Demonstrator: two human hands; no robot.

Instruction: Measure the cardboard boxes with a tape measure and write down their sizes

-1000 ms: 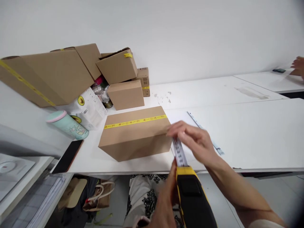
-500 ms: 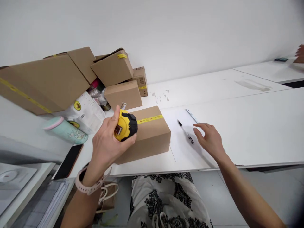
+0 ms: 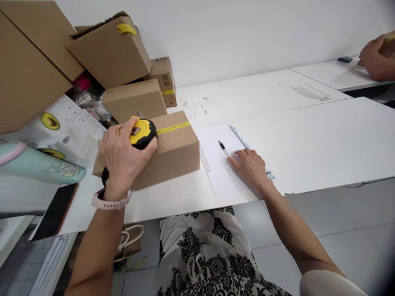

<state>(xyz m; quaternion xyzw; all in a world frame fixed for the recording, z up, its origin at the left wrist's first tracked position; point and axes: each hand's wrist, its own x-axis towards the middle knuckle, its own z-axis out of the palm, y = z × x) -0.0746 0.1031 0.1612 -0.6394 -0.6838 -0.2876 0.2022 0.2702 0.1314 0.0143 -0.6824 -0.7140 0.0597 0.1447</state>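
Observation:
My left hand (image 3: 119,158) is wrapped round a yellow and black tape measure (image 3: 143,132), above the left part of a closed cardboard box (image 3: 175,150) with yellow tape along its top. My right hand (image 3: 251,166) is lowered over a white sheet of paper (image 3: 210,137) to the right of the box. Its thumb and fingers are apart beside a black-tipped pen (image 3: 222,144). The pen lies on the paper, its rear end hidden by that hand. A narrow blue-and-white strip (image 3: 239,135) runs along the paper's right side, partly under my right hand.
More cardboard boxes (image 3: 114,51) are stacked at the back left. A white avocado-print box (image 3: 69,131), a mint tumbler (image 3: 46,166) and a dark phone (image 3: 57,211) stand or lie at the left. Another person's hand (image 3: 378,59) holds a brown object at far right.
My right hand has come down onto the paper by the pen. The tape measure has tilted flatter in my left hand. The view has shifted, and the other person's hand shows more.

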